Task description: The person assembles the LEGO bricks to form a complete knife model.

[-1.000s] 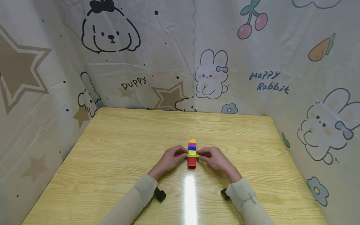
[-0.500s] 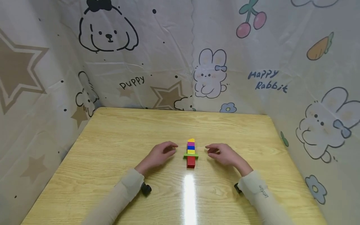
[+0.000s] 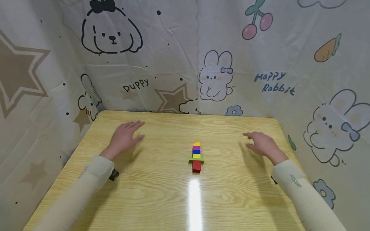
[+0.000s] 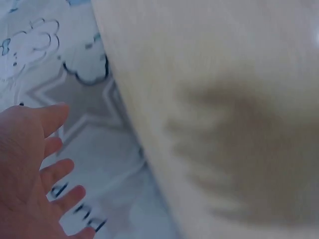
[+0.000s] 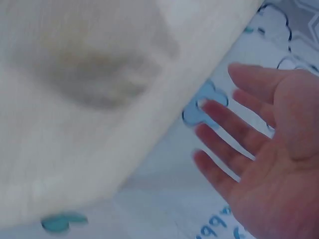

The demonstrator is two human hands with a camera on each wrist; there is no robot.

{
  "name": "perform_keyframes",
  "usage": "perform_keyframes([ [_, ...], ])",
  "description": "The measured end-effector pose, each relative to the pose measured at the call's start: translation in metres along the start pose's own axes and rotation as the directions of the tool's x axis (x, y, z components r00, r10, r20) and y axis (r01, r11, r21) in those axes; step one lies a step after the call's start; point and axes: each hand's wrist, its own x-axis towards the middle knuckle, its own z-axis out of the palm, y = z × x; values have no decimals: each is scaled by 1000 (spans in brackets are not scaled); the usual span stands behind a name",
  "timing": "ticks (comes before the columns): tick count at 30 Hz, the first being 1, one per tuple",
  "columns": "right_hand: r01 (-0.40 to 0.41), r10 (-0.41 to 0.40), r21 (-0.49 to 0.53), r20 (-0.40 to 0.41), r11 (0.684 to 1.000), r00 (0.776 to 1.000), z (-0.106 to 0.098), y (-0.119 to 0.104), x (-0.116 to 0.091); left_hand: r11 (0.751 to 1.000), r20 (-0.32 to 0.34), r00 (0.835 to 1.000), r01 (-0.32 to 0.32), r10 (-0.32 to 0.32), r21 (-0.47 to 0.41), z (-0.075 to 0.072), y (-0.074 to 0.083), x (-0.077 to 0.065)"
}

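A row of joined toy building blocks (image 3: 196, 156) lies mid-table in the head view. From its near end run a red block (image 3: 196, 166), a thin green crosspiece (image 3: 192, 159), then yellow, blue, purple and a yellow tip. Well to the left of it, my left hand (image 3: 124, 136) is raised over the table with fingers spread. My right hand (image 3: 261, 143) hovers far to the right, its fingers loosely extended. Both wrist views show bare palms: the left hand (image 4: 30, 169) and the right hand (image 5: 279, 144) hold nothing.
The wooden table (image 3: 162, 199) has a bright strip of reflected light in front of the blocks. A printed curtain (image 3: 170, 57) stands behind it and along both sides. Shadows of the hands fall on the tabletop.
One second ago both hands were pinching the green crosspiece. They let go and moved apart, the left hand leftward and the right hand rightward. The blocks stayed in place.
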Motion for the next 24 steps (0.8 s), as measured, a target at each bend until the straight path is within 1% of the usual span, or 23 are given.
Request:
perform_keyframes([
  [1, -12, 10, -48, -33, 999, 999, -6, 4, 0, 999, -10, 1000, 0, 0, 46, -8, -4, 1],
  [3, -37, 27, -110, -95, 993, 995, -17, 10, 0, 990, -32, 999, -5, 10, 141, -22, -11, 2],
  [5, -52, 30, -138, -151, 989, 988, -27, 15, -1, 975, -61, 998, -10, 24, 224, -35, -17, 4],
  [8, -39, -3, -172, -239, 984, 971, -40, 15, -2, 952, -106, 993, -8, 42, 307, -50, -24, 7],
  [10, -16, -48, -204, -303, 979, 952, -46, 11, -2, 935, -140, 988, -7, 60, 355, -57, -27, 9],
  [12, 9, -99, -240, -363, 971, 927, -52, 6, -1, 919, -162, 984, -9, 79, 394, -63, -28, 10],
  [14, 34, -156, -293, -404, 956, 901, -57, 1, -1, 904, -181, 978, -19, 105, 426, -67, -25, 11],
  [16, 55, -214, -352, -430, 934, 877, -61, -4, -1, 892, -192, 971, -39, 139, 450, -69, -21, 11],
  [17, 59, -240, -389, -436, 919, 867, -62, -6, -1, 888, -200, 966, -54, 162, 456, -68, -19, 10],
  [19, 63, -286, -457, -438, 887, 853, -62, -7, -1, 884, -227, 950, -91, 216, 459, -66, -16, 10],
  [22, 62, -330, -524, -435, 849, 838, -60, -8, 1, 881, -275, 915, -151, 297, 449, -59, -16, 9],
  [24, 70, -352, -545, -432, 835, 830, -57, -9, 2, 878, -303, 891, -184, 339, 442, -55, -18, 8],
])
